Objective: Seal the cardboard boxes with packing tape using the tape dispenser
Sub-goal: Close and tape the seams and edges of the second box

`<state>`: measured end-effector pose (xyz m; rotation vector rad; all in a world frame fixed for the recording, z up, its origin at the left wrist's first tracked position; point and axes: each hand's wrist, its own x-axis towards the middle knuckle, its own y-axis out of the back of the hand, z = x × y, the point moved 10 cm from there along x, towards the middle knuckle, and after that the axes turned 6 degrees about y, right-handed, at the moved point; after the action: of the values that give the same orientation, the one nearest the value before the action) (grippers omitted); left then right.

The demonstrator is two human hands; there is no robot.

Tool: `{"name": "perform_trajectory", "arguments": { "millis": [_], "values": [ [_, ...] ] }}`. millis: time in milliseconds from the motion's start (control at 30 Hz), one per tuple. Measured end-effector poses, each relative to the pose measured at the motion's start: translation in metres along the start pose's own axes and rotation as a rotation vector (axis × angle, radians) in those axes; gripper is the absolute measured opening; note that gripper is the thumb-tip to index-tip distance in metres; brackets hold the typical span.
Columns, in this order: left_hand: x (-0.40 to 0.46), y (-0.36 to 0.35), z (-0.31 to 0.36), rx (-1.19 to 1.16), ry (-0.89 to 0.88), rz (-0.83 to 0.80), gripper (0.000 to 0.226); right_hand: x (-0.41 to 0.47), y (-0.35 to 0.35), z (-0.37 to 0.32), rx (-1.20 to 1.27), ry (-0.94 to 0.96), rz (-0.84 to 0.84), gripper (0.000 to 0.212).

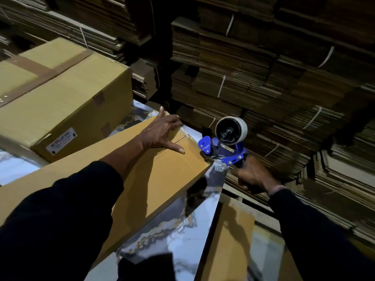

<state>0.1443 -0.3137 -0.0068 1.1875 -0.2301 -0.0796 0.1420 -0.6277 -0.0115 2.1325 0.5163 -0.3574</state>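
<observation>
Bundles of flattened cardboard (pixel 263 63), strapped in white bands, filled the dim background behind a marble-patterned table (pixel 178 236). On the table's far left sat a large sealed box (pixel 67 102), brown tape crossing its top and a white label on its near side. Nearer the camera lay a long box (pixel 146 175), angled across the table, its far end reaching the table's edge. A flat cardboard sheet (pixel 229 240) leaned beside the table at lower right. The left hand (pixel 162 132), fingers spread straight, pressed flat on the long box's top near its far end, where clear tape glinted along the seam. The right hand (pixel 253 175) gripped the handle of the blue dispenser (pixel 223 147), whose tape roll (pixel 231 129) stood upright just off the box's far corner, its front plate touching the corner's edge.
</observation>
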Motion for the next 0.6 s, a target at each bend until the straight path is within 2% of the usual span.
{"name": "perform_trajectory", "arguments": {
  "millis": [300,400,600],
  "values": [
    [-0.001,0.001,0.000,-0.017,0.004,0.012,0.113,-0.018,-0.001,0.001,0.052,0.004,0.021,0.018],
    [-0.002,0.002,0.000,-0.013,-0.008,0.028,0.114,-0.032,0.000,0.003,0.021,0.009,0.030,0.024],
    [-0.001,-0.001,0.009,0.062,-0.047,-0.060,0.124,-0.034,0.002,0.004,0.005,0.039,0.089,0.024]
  ]
}}
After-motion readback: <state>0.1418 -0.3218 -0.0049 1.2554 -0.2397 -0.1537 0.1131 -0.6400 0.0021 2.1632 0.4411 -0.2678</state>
